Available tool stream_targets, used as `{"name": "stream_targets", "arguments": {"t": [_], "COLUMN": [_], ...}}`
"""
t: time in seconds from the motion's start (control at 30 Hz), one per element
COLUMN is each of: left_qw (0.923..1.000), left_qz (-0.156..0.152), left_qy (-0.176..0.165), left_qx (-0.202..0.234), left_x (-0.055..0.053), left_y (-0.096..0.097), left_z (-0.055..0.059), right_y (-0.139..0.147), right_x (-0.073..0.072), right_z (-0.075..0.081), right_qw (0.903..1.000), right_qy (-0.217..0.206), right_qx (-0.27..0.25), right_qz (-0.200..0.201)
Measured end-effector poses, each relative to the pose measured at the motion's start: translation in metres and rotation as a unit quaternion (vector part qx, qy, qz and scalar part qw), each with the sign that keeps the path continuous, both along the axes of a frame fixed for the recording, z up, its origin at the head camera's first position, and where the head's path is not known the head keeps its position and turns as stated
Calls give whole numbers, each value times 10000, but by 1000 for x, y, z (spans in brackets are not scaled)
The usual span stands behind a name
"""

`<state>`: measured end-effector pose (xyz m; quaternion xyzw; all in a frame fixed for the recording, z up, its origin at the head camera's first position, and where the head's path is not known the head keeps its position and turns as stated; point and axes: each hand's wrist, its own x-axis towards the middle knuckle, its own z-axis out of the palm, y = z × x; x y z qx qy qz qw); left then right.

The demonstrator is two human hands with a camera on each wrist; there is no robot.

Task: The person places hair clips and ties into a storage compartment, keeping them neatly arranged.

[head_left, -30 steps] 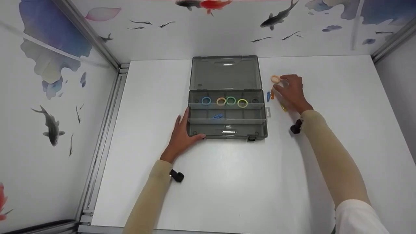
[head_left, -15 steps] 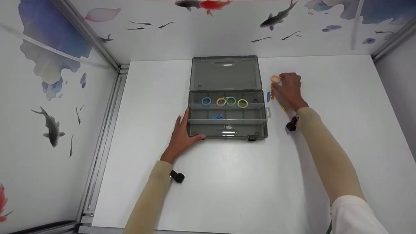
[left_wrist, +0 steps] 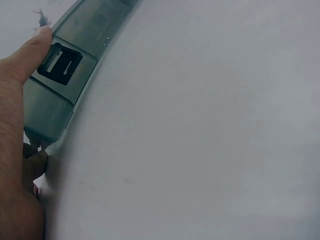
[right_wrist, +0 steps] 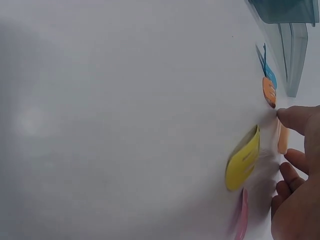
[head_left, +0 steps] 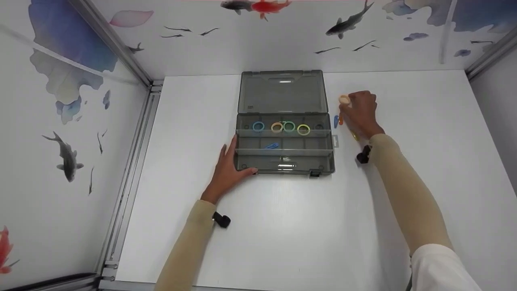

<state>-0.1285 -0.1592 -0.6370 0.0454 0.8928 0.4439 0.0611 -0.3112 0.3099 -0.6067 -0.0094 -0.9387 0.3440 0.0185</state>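
While the left hand [head_left: 226, 171] lies flat against the organiser box [head_left: 284, 133] at its front-left corner, steadying it, the right hand [head_left: 361, 113] works best pinching one piece cleanly. Its curled fingertips [right_wrist: 292, 117] touch the small clips [right_wrist: 244, 160] on the table [head_left: 282, 226] just right of the box; whether they hold one, I cannot tell.

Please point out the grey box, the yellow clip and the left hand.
grey box [head_left: 284, 161]: head view, front wall.
yellow clip [right_wrist: 243, 161]: right wrist view, middle of its flat face.
left hand [head_left: 226, 173]: head view, back of hand.
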Motion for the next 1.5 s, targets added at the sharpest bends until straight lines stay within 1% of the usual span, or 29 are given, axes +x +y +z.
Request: {"name": "stream_targets", "arguments": {"t": [0.2,0.27,0.43,0.5,0.67,0.8,1.0,1.2,1.33,1.5], "left_qw": [9999,9999,9999,9999,9999,9999,9999,9999,9999,9998], "left_qz": [-55,-74,-87,-78,-70,-54,-23,-64,-74,-90], "left_qy": [69,91,83,73,90,120,121,88,91,131], "left_qx": [80,88,93,83,98,104,112,87,88,99], "left_x": [-1,-1,-2,-2,-1,0,0,0,0,0], "left_y": [2,1,1,1,-1,-2,-2,-1,-1,-1], "left_z": [1,1,0,1,3,2,-1,-2,-2,-1], "right_y": [1,1,4,5,3,-3,-11,-16,-21,-28], "right_x": [2,4,13,16,23,31,46,63,73,82], "right_z": [3,5,9,10,11,12,18,28,35,40], "right_qw": [9998,9995,9980,9977,9980,9960,9928,9869,9843,9806], "right_qy": [-39,-141,-316,-286,164,564,768,1105,1155,1187], "right_qx": [-121,-221,-524,-617,-574,-539,-571,-620,-689,-693], "right_qz": [-129,-161,-127,-58,226,433,724,998,1143,1394]}}
